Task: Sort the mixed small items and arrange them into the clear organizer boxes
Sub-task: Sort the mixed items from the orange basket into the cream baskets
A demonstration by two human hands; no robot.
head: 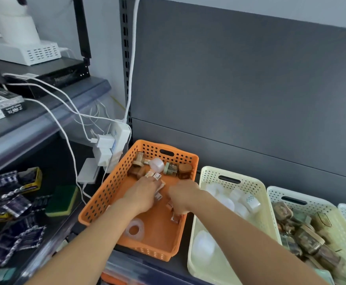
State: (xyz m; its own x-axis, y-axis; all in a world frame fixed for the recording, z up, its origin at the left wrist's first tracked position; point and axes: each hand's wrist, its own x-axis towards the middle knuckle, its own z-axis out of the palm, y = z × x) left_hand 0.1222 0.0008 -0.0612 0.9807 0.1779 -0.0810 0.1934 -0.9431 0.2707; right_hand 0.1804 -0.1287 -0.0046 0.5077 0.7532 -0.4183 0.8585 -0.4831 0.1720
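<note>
Your left hand sits midway along the orange basket, fingers curled round a cluster of small labelled pieces. Your right hand is just beside it, knuckles bent, and whether it holds anything cannot be told. The remaining small jars lie in a row across the basket's far end, straight ahead of both hands, while a cream basket stands just beside the right wall, so a lift over that rim looks like the open way out.
</note>
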